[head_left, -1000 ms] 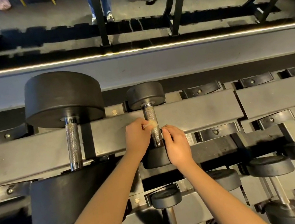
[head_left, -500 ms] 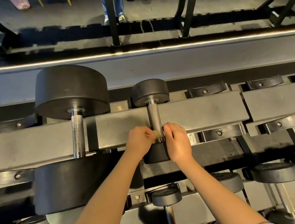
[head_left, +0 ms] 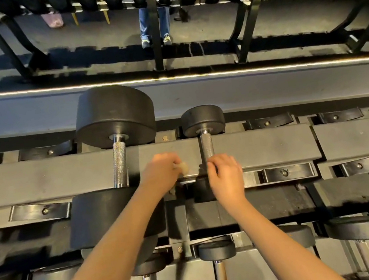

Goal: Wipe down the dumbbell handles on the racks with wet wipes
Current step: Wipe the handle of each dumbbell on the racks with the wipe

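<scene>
The left hand (head_left: 161, 173) pinches a balled wipe (head_left: 184, 167) just left of the small dumbbell (head_left: 202, 119); the right hand (head_left: 227, 178) curls round its handle (head_left: 207, 145) near the rack (head_left: 268, 148) front edge.

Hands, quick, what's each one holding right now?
Left hand: pinches a wadded wipe.
Right hand: fingers curled at small dumbbell handle; grip cannot be told.

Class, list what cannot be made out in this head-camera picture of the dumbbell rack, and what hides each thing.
Head view:
- Lower end of the small dumbbell handle: covered by the right hand; grip or mere touch unclear.
- Wipe in the left hand: a small, blurred pale wad, mostly enclosed by it.
- Person beyond the far rack: only legs, cut by the top edge.
</scene>
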The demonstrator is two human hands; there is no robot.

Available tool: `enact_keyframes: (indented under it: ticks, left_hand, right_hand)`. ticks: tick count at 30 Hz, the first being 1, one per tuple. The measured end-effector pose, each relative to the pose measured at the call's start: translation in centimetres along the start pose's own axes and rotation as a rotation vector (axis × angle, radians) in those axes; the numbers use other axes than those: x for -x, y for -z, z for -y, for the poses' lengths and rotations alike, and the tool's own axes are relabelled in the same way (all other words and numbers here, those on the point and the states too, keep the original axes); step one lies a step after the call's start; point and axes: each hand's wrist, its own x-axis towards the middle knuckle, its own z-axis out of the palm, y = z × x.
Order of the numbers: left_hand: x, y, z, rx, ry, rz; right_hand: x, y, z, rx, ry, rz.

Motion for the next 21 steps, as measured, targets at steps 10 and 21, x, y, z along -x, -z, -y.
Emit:
enact_keyframes:
  ticks: [10, 21]
  left_hand:
    - [0.1, 9.2, 9.2, -0.008, 0.152, -0.304]
    - [-0.8, 7.9, 12.4, 0.242, 0.029, -0.239]
  right_hand:
    - [2.9, -4.8, 13.5, -0.354, -0.093, 0.274]
    - [2.6, -7.5, 17.7, -0.257, -0.261, 0.126]
